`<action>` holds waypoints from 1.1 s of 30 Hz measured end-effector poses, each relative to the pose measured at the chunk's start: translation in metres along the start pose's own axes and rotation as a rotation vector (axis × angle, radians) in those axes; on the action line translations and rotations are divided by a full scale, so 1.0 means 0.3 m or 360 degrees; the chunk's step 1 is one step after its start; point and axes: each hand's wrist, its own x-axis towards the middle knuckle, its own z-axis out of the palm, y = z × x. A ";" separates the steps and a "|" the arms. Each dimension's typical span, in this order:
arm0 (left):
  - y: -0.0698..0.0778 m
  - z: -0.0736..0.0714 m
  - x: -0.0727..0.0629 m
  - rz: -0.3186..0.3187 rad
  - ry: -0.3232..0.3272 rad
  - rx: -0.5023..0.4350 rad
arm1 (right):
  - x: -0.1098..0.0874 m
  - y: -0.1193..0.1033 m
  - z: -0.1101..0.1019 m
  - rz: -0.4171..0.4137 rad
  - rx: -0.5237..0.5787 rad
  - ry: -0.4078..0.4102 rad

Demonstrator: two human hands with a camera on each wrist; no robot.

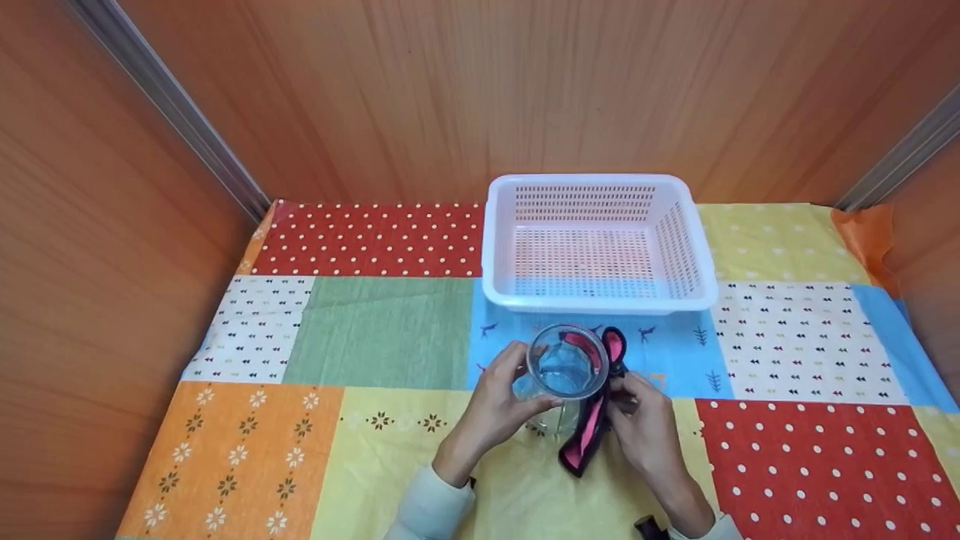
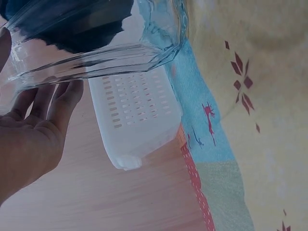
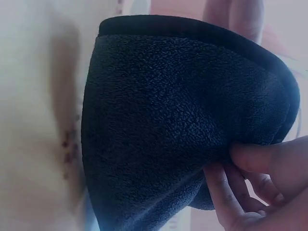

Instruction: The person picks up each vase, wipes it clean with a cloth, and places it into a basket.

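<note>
Gripping the glass jar [image 1: 564, 384] round its side, your left hand [image 1: 491, 401] holds it, mouth up, on the near side of the white basket [image 1: 600, 304]. Your right hand [image 1: 646, 424] pinches the dark-and-pink cloth [image 1: 587, 435], which stands between it and the jar. Patchwork tablecloth [image 1: 382, 330] spreads underneath; a wood-grain panel [image 1: 420, 97] blocks the space behind the basket.

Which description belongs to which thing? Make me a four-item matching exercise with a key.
Things:
1. glass container
2. cloth
3. basket
4. tablecloth

Descriptions:
A. patchwork, under the basket
B. clear, gripped by the left hand
C. white, perforated
D. dark and pink, pinched by the right hand

Pairs: 1-B; 2-D; 3-C; 4-A
</note>
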 end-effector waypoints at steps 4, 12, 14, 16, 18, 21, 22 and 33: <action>-0.002 0.000 -0.002 -0.0006 0.0000 -0.0008 | -0.007 0.039 0.010 0.0008 -0.0045 -0.0033; 0.000 -0.001 -0.002 -0.0003 -0.0002 -0.0010 | -0.014 0.086 0.024 0.0070 -0.0053 -0.0076; 0.000 -0.001 -0.003 -0.0001 -0.0007 -0.0007 | -0.013 0.083 0.023 0.0089 -0.0047 -0.0079; -0.002 -0.002 -0.003 0.0005 -0.0008 0.0002 | -0.011 0.070 0.021 0.0114 -0.0038 -0.0074; -0.003 -0.003 -0.003 0.0011 -0.0002 0.0009 | -0.008 0.050 0.018 0.0100 -0.0024 -0.0057; -0.004 -0.002 -0.002 0.0026 0.0015 0.0021 | -0.002 0.011 0.007 0.0044 0.0004 -0.0007; -0.005 -0.002 -0.002 0.0028 0.0020 0.0028 | 0.000 -0.002 0.002 0.0020 0.0011 0.0010; -0.004 0.000 -0.003 -0.0002 -0.0003 -0.0007 | 0.001 -0.005 -0.001 0.0017 0.0015 0.0010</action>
